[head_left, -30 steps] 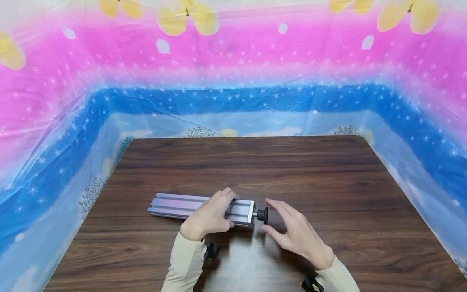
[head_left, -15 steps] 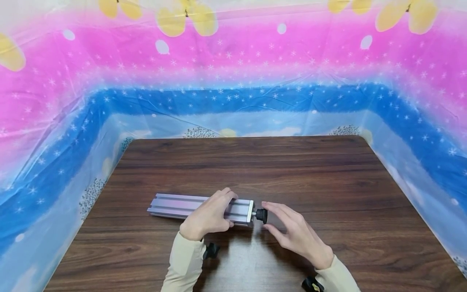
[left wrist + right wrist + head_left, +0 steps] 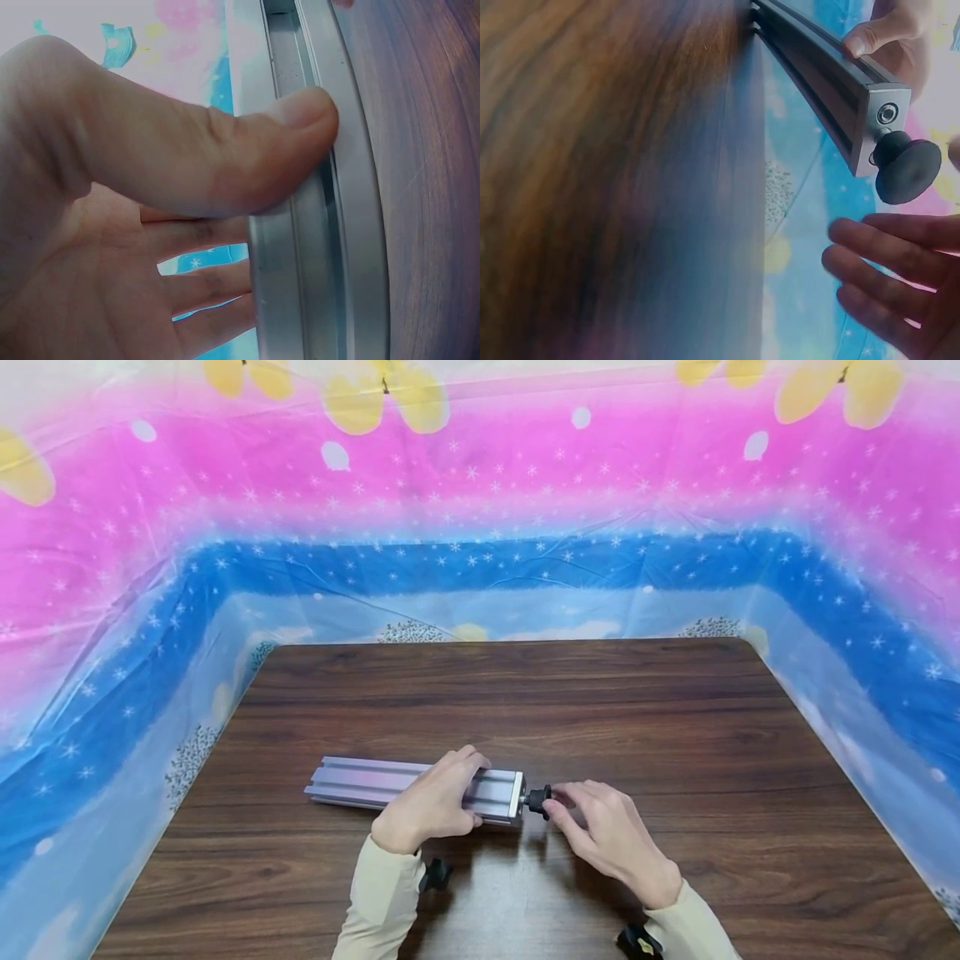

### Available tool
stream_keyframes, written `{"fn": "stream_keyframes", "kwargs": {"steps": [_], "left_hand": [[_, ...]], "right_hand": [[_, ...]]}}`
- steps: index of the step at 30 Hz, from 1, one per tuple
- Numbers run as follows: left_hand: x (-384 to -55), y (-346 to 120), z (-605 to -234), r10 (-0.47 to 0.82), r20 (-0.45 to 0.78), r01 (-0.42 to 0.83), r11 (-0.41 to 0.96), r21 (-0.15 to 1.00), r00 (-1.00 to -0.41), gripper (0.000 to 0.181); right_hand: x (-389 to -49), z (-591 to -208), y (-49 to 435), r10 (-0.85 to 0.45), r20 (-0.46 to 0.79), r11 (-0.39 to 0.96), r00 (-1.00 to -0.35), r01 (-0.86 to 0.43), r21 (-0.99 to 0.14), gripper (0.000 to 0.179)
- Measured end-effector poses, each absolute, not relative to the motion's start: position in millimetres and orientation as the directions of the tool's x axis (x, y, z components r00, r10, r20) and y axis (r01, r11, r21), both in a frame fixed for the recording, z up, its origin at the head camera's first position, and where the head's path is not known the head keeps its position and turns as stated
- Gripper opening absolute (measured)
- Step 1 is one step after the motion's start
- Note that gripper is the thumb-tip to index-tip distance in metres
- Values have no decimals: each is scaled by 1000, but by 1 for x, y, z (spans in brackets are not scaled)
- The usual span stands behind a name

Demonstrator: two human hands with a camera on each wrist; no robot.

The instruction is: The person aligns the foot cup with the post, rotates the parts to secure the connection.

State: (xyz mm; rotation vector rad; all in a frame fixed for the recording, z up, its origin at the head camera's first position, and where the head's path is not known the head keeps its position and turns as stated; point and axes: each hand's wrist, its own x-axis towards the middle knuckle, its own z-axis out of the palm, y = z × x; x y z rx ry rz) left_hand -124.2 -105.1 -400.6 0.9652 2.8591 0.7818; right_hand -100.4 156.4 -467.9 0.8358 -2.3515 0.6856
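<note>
A silver aluminium profile (image 3: 367, 779) with long slots lies across the table. My left hand (image 3: 431, 802) grips it near its right end; in the left wrist view the thumb (image 3: 292, 150) presses along a slot, and the other fingers pass behind the profile. From the light end plate (image 3: 881, 112) a threaded stud carries a black levelling foot (image 3: 909, 171) with a round base. At this foot, my right hand (image 3: 607, 835) has thumb and forefinger closed on its outer edge in the head view. The right wrist view shows other fingers (image 3: 885, 262) just below it, and most of the thumb is cut off.
The dark wood table (image 3: 525, 693) runs out on all sides of the profile. Behind and beside it hangs a pink and blue printed cloth (image 3: 480, 564). Black wrist mounts (image 3: 435, 874) sit by both cream sleeves.
My right hand has gone from spread fingers around the levelling foot to thumb and forefinger drawn together at its edge. The left hand and profile stay in place.
</note>
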Motion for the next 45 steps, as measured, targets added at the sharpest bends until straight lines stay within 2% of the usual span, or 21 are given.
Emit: {"fn": "stream_keyframes", "kwargs": {"steps": [3,7,14,18,33,37,41,45], "left_hand": [[-125,-105,-400,578,138,568,679,465,-804,56],[-125,-105,-399,575,140,567,681,463,-806,55],[-125,-105,-400,569,131,556,685,470,-812,55],[-124,-104,-401,573,146,567,681,463,-807,55],[-124,-105,-403,569,117,548,686,479,-814,58],[-125,-105,-402,571,125,553,682,477,-812,57],[-125,-104,-402,578,140,569,678,465,-804,56],[-125,-105,-401,576,143,568,679,465,-805,56]], "right_hand": [[-100,-466,158,-416,629,646,-657,-700,-305,41],[-100,-462,159,-484,630,564,-608,-767,-307,63],[-101,-461,157,-522,682,499,-513,-832,-244,58],[-102,-462,157,-510,704,489,-495,-840,-236,52],[-101,-466,154,-413,631,697,-657,-674,-245,23],[-98,-466,156,-414,588,677,-695,-667,-312,37],[-97,-462,159,-479,617,573,-624,-755,-319,64],[-96,-458,158,-531,635,518,-561,-808,-281,71]]}}
